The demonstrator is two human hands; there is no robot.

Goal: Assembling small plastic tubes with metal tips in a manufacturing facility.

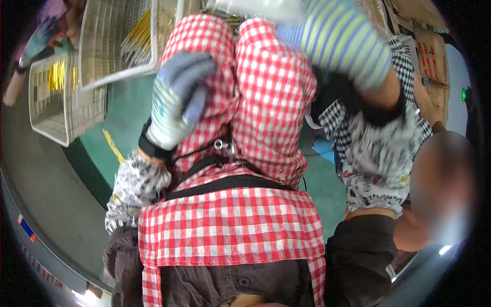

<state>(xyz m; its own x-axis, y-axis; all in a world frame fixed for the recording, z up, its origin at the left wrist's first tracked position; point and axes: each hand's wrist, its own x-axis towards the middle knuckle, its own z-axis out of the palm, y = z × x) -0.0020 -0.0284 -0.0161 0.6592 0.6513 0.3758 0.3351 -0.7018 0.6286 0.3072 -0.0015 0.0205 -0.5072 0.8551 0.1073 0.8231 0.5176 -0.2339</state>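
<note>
My left hand [179,100], in a striped knit glove with a grey-blue palm side, is over my left thigh on the red checkered apron [230,225]. Its fingers bend loosely, with the thumb apart from them, and nothing shows in its grasp. Beyond my right knee, my right hand [345,43] reaches toward the top edge in a blue and yellow-green striped glove. Motion blurs it and its fingertips are hidden. Close to it lies clear plastic wrapping [255,7]; whether they touch, I cannot tell.
A white crate [120,74] with thin yellow and silver rods stands at far left. Beside it, another crate [66,115] holds yellow pieces, near a co-worker's gloved hand [41,38]. A grey surface [38,169] curves along the left. Another person sits close at right, near cardboard [432,56].
</note>
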